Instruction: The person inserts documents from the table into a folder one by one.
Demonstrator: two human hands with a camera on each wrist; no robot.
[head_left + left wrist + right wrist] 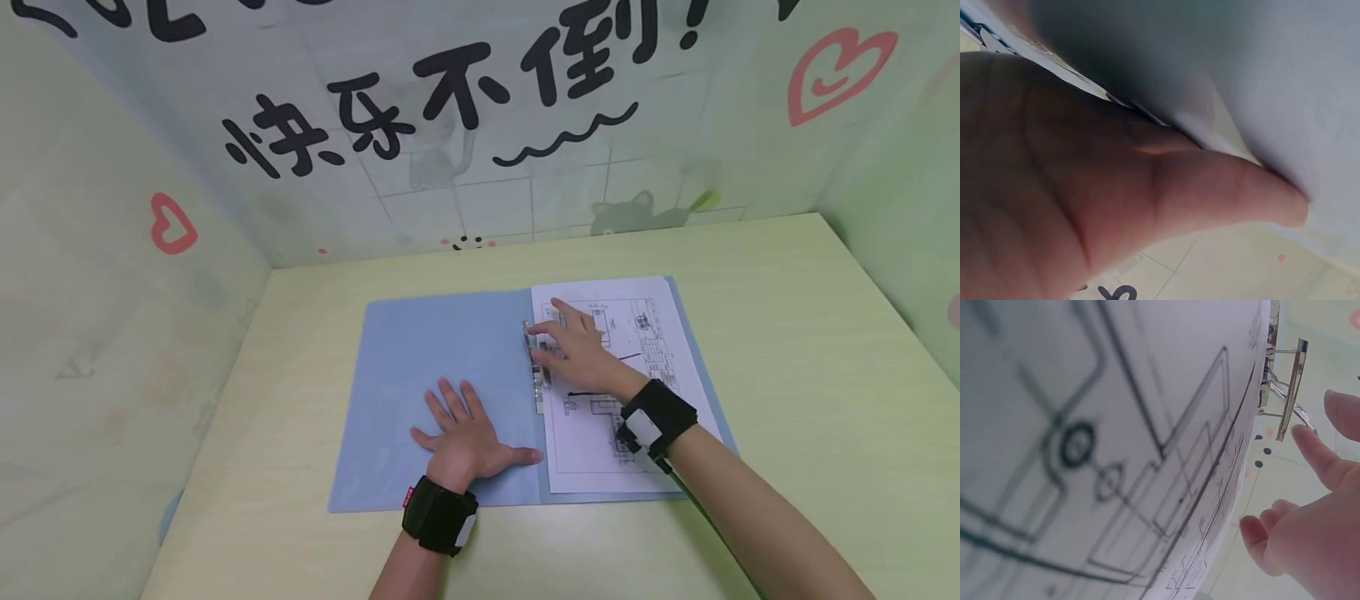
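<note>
A light blue folder point(420, 342) lies spread flat on the table. Printed sheets with technical drawings point(637, 333) rest on its right side, along the metal clip point(538, 392) at the spine. My left hand point(467, 442) rests palm down on the bare left cover, fingers spread and thumb reaching to the spine. Over the sheets' left edge, my right hand point(581, 354) has its fingers loosely extended at the clip. In the right wrist view, one fingertip is right at the lever beside the raised metal bar point(1293, 390), the thumb apart from it.
The pale wooden table point(810, 375) extends around the folder. Behind it stands a whitish wall panel point(495, 196) with black lettering and hearts, and side panels point(97, 333) rise at left and right. A cable point(712, 521) trails from the right wristband.
</note>
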